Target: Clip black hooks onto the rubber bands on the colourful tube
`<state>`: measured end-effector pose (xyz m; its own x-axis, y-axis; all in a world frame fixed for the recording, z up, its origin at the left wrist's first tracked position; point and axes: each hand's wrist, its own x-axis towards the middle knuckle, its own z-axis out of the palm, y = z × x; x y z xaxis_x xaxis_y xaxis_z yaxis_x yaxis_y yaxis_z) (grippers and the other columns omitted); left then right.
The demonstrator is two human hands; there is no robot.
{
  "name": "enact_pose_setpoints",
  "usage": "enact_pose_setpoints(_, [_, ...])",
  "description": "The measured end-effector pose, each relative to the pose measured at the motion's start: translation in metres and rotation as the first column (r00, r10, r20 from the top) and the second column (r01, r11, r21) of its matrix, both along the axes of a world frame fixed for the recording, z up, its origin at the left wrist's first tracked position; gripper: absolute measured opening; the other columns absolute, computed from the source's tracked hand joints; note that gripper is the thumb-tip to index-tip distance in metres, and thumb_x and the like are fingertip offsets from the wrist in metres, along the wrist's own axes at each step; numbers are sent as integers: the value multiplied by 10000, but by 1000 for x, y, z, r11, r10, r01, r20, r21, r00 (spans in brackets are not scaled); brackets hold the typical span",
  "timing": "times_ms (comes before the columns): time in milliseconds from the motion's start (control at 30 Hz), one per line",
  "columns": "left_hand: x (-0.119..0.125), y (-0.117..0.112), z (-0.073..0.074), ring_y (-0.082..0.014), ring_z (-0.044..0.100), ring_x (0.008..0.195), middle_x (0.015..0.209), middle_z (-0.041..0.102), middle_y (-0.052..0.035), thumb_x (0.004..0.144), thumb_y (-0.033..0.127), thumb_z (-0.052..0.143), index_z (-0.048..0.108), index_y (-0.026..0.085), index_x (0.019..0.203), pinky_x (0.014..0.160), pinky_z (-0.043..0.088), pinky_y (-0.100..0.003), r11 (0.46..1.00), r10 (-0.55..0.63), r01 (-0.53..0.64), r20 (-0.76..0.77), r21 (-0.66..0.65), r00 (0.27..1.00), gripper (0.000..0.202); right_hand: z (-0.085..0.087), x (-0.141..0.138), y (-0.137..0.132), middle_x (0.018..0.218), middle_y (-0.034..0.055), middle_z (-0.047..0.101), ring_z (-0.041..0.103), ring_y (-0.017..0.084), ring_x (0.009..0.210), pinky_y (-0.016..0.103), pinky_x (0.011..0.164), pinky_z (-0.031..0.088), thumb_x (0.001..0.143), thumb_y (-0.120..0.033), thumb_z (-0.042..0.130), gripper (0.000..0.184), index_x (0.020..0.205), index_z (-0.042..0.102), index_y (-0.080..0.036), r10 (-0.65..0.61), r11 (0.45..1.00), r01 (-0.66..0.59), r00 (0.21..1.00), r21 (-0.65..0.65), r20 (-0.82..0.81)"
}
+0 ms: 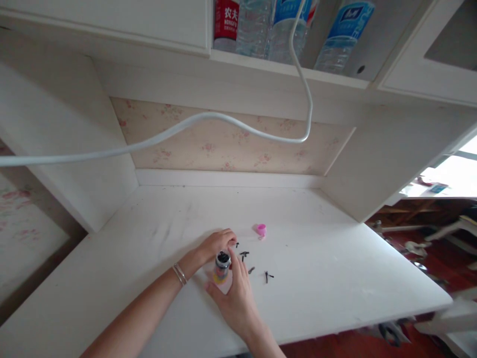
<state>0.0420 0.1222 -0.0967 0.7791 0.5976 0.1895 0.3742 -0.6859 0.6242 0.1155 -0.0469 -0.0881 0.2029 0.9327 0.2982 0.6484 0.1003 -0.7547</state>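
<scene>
At the far left of the frame, pale floral wallpaper point(17, 223) shows beyond a white side panel point(63, 114), and a white cable point(160, 140) enters, running in a loose wave across the upper middle and then up to the top edge. A closed white cabinet front point(100, 17) fills the upper left. Below it, the white desktop point(316, 303) spreads across the lower frame, with grey smudges left of centre, as far as a low white ledge and a cream floral back panel point(212, 144).

Left of the lower centre, the left hand point(216, 242), with silvery bracelets point(179, 274) at its wrist, bends on the desktop just behind a small clear jar point(222, 266); whether its fingertips pinch anything cannot be told. The jar, yellowish near its base, shows black pieces at its open mouth. The right hand point(238, 293) grasps it between thumb and fingers. Loose black pieces point(243, 254) lie scattered just to the right, with a pink cap point(261, 229) behind them.

Above, a red-labelled bottle point(226, 20) and a blue-labelled bottle point(346, 27) share an open shelf with others. At the right are another white panel point(395, 144), a bright window point(464, 171) and reddish-brown floor point(450, 256).
</scene>
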Motion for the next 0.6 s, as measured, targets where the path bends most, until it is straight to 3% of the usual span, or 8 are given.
enact_pose_setpoints(133, [-17, -3, 3, -151, 607, 851, 911, 675, -31, 904, 279, 459, 633, 189, 951, 790, 463, -253, 985, 168, -163, 83, -54, 982, 201, -5, -1, 2, 1189, 65, 609, 565, 243, 1080, 400, 940, 455, 821, -276, 624, 577, 1355, 405, -258, -20, 1000, 20, 999, 17, 31])
enact_pose_setpoints(300, [-41, -16, 18, -149, 622, 870, 980, 685, -49, 874, 276, 509, 643, 186, 1047, 793, 489, -257, 968, 238, -221, 165, -116, 957, 237, -7, -1, 0, 1056, 64, 622, 584, 229, 959, 353, 836, 476, 828, -248, 603, 314, 1138, 551, -244, 25, 997, -29, 998, 72, 50])
enact_pose_setpoints(433, [-52, -29, 35, -150, 623, 856, 973, 686, -59, 877, 311, 507, 683, 176, 977, 764, 498, -255, 962, 258, -231, 205, -147, 944, 243, -8, -1, -1, 1037, 61, 612, 575, 222, 954, 336, 829, 469, 831, -251, 600, 267, 1093, 552, -238, 26, 996, -29, 999, 89, 36])
enact_pose_setpoints(600, [-61, -47, 64, -115, 570, 617, 873, 683, -46, 902, 403, 470, 664, 156, 1004, 587, 468, -235, 926, 357, -313, 226, -211, 906, 330, -9, -1, -2, 1029, 56, 608, 579, 217, 958, 325, 819, 469, 834, -252, 597, 277, 1106, 550, -235, 33, 994, -36, 999, 102, 36])
